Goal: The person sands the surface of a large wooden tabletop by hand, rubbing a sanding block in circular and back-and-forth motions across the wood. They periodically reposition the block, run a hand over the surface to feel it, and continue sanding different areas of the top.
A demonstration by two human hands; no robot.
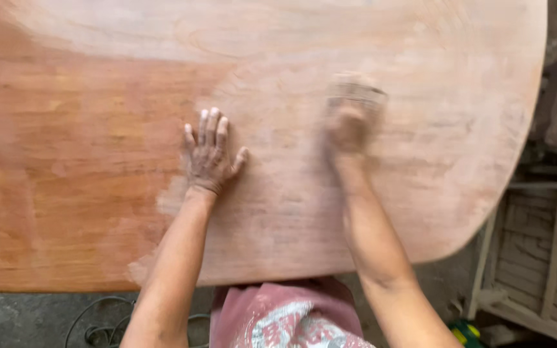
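Observation:
A large wooden tabletop (72,161) with rounded corners fills the view; its left part is reddish brown, its right part is pale and dusty. My left hand (209,154) lies flat on the wood near the middle, fingers spread, dusted with powder. My right hand (349,122) is blurred with motion and presses a small greyish sanding block or pad (359,90) against the pale surface, farther out and to the right.
A slatted wooden frame (539,258) stands at the lower right beside the top's curved edge. A dark cable (101,322) lies on the concrete floor at the lower left. A green and yellow object (465,332) sits on the floor at right.

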